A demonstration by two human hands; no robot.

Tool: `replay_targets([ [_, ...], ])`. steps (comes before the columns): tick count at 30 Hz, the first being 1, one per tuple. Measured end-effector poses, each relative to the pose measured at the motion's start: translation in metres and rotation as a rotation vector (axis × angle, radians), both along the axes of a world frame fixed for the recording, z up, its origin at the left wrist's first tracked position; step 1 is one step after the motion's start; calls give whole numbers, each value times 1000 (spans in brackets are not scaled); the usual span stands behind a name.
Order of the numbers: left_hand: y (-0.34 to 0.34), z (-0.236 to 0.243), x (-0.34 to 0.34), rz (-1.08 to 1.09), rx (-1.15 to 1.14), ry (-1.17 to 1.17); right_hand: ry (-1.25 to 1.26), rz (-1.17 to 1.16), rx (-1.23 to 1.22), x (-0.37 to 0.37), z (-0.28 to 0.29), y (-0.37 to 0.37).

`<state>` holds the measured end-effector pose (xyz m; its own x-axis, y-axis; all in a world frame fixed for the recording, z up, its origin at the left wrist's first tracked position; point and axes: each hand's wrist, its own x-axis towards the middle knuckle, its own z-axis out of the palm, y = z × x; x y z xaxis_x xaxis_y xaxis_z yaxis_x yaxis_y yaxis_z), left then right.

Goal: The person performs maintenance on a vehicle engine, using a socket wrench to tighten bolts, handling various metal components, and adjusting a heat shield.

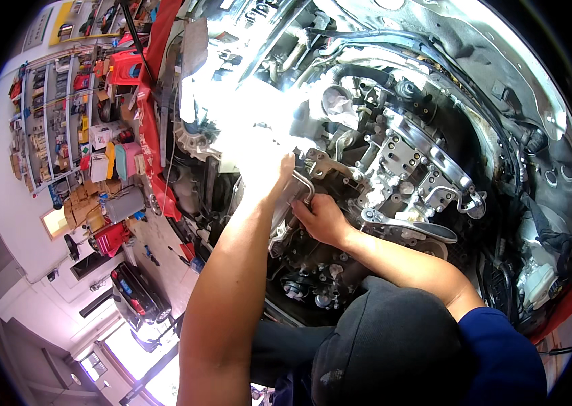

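My left hand (271, 162) reaches into the engine bay, its fingers washed out by strong glare, so what they touch cannot be seen. Close beside it, my right hand (323, 220) has its fingers curled in at the lower end of a bent metal pipe (304, 183). Whatever sits in those fingers is hidden. Right of that hand, a ratchet wrench (411, 227) lies on the engine. Beyond it are the bare metal engine parts (401, 157) with bolt holes and a long silver rail (428, 149).
Dark hoses and wiring (482, 95) run along the right side of the bay. A red cover (157, 155) drapes its left edge. Dark grey cloth, apparently my bent knee (394, 345), fills the space between my arms. Shop shelves (49, 122) and a dark car (138, 294) stand to the left.
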<state>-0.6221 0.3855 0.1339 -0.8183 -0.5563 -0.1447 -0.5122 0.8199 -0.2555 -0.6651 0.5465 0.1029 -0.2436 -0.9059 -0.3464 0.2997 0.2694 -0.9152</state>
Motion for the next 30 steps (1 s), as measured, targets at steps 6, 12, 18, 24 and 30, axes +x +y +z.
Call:
replay_targets([
  [6, -8, -14, 13, -31, -59, 207, -61, -25, -12, 3, 6, -2],
  [12, 0, 2, -2, -149, -56, -199, -21, 2, 33, -1, 1, 1],
  [18, 1, -15, 4, 171, -54, 0, -11, -36, -22, 4, -1, 0],
  [24, -4, -20, 14, -71, -93, -67, -1, -36, -31, 4, -3, -1],
  [30, 0, -18, 2, 210, -26, 115, -111, 31, 20, -2, 6, -2],
])
